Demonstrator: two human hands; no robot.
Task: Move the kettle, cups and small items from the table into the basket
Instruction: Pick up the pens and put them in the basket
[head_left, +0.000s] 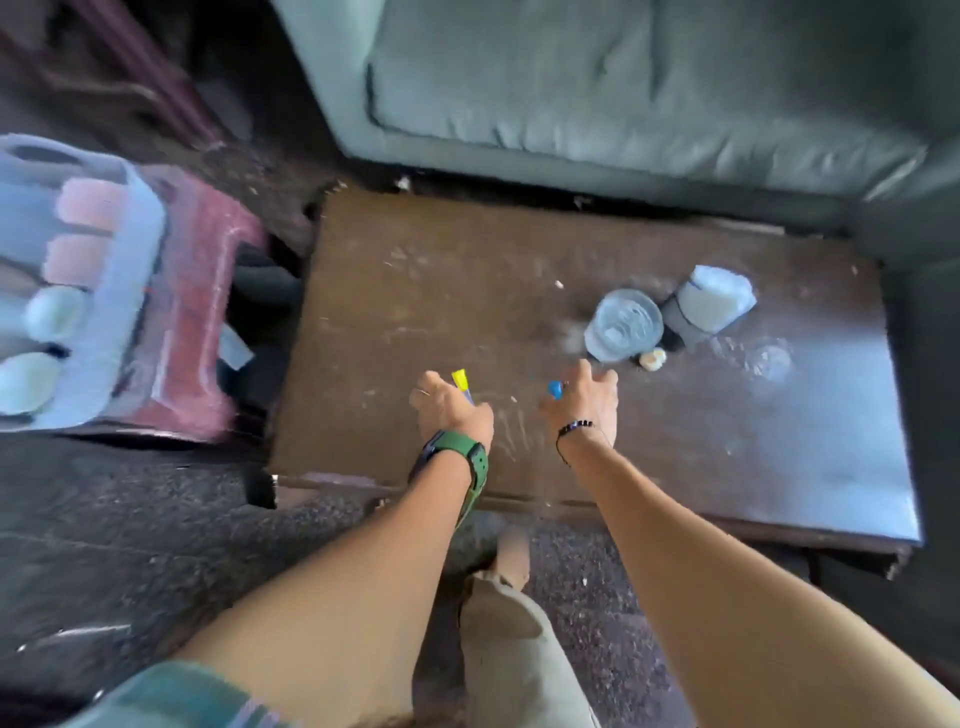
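My left hand (451, 410) is closed around a thin item with a yellow cap (460, 379), held above the brown table (519, 291). My right hand (587, 402) pinches a small blue item (555, 388) beside its thumb, fingers spread toward a clear glass (623, 325). Behind the glass lies a white-and-dark container on its side (709, 306). A small cream item (652, 358) lies next to the glass. A light blue basket (140, 244) at far left holds pink and pale green cups (78, 260). The frame is blurred.
The basket rests on a red stool (208, 312) left of the table. A grey-green sofa (623, 93) runs behind and to the right of the table. A clear lid-like item (769, 361) lies on the table's right part. My leg (511, 623) stands on dark carpet.
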